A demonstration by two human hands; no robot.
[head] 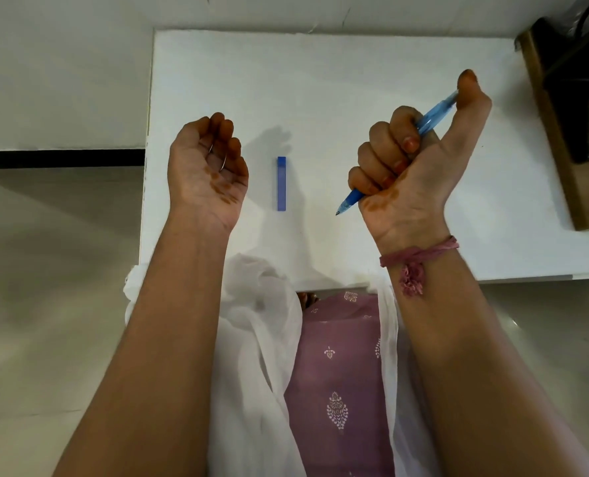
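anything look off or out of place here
Nothing spilled or broken. The only odd thing: the right grip clutches the pen in a full fist, palm up, thumb on its top end, tip aimed down, not a writing hold. The blue case lies flat on the table.

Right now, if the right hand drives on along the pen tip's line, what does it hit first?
The pen in the right hand would likely meet bare table first; the blue case sits off that line. Height is unclear.

Middle of pen [436, 113] hidden inside right hand [406, 166] fist.
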